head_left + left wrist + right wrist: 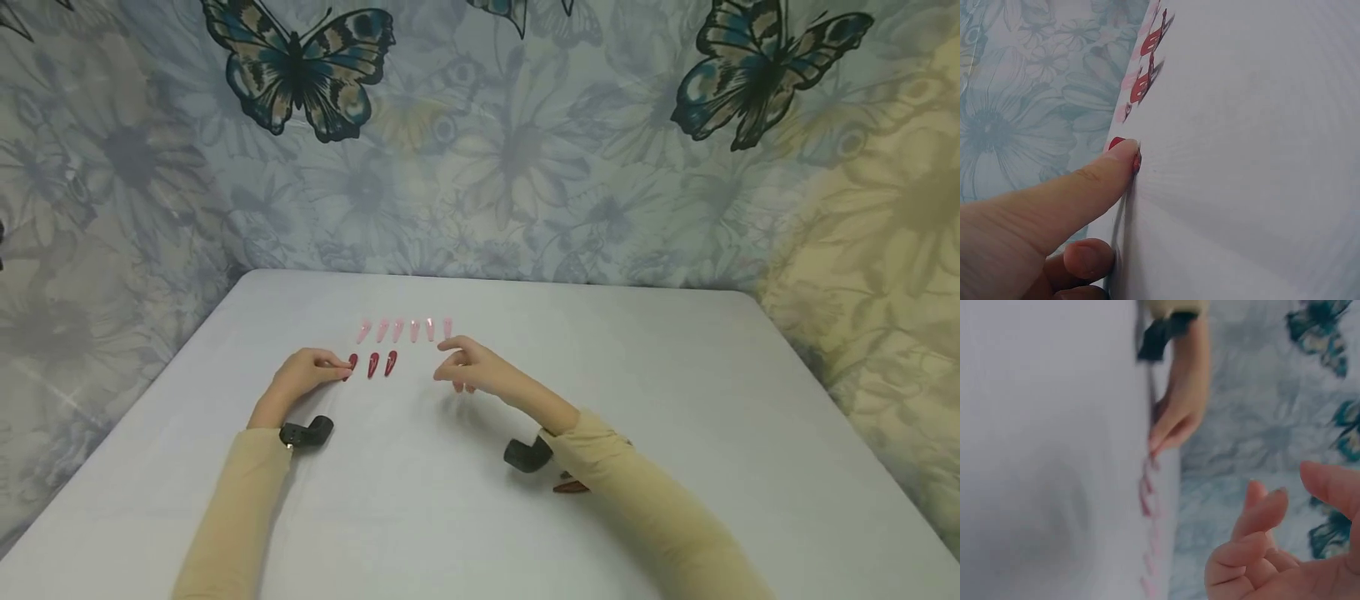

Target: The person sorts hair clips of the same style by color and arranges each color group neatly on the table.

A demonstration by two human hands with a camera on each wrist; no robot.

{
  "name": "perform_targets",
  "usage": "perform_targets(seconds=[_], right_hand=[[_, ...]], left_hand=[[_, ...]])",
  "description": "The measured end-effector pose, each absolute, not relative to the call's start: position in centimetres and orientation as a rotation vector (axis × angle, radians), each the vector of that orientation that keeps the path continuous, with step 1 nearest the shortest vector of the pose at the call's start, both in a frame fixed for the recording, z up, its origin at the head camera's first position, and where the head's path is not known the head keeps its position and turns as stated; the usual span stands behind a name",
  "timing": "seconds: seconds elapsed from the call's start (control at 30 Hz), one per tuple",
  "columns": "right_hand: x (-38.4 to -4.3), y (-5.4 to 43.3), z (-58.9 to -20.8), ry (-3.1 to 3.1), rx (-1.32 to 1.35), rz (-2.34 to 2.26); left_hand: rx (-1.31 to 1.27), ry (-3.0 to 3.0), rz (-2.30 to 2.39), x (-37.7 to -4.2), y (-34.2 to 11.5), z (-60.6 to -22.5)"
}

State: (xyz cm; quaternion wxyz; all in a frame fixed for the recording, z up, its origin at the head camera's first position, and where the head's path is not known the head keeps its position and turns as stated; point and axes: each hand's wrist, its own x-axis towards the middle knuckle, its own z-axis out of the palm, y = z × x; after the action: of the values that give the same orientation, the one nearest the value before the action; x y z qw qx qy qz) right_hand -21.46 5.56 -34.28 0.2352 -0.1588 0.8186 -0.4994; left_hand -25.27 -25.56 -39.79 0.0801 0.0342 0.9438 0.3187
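Three red snap hair clips lie side by side on the white table. My left hand (pixel 302 372) is at the leftmost red hair clip (pixel 352 361), pinching it between thumb and fingers close to the tabletop. In the left wrist view the thumb covers most of that clip. Just right of it are the middle red clip (pixel 372 365) and the right red clip (pixel 391 362). Behind them runs a row of several pink snap hair clips (pixel 398 330). My right hand (pixel 480 368) hovers above the table near the row's right end, fingers loosely bent, holding nothing.
More red clips (pixel 572 487) lie partly hidden beneath the right sleeve (pixel 645 500). Each wrist carries a black camera. The white table (pixel 420 517) meets a backdrop (pixel 517 167) with flowers and butterflies at its far edge.
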Motion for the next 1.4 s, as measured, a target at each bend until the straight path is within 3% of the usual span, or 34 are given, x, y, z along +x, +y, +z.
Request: perform_targets(seconds=[0.27,1.0,1.4], right_hand=[[-17.1,9.5,-32.9,2.179,-0.522,-1.571],[-15.1,18.7,-35.4,2.545,-0.734,-1.095],[-14.2,19.5,-35.1,2.593,-0.395,-0.581]], left_hand=[[0.109,2.823,0.942,-25.3,-25.6,-40.0],[0.078,2.863,0.896,-25.3,-25.2,-40.1],[0.067,2.87,0.887,-25.3,-25.2,-40.1]])
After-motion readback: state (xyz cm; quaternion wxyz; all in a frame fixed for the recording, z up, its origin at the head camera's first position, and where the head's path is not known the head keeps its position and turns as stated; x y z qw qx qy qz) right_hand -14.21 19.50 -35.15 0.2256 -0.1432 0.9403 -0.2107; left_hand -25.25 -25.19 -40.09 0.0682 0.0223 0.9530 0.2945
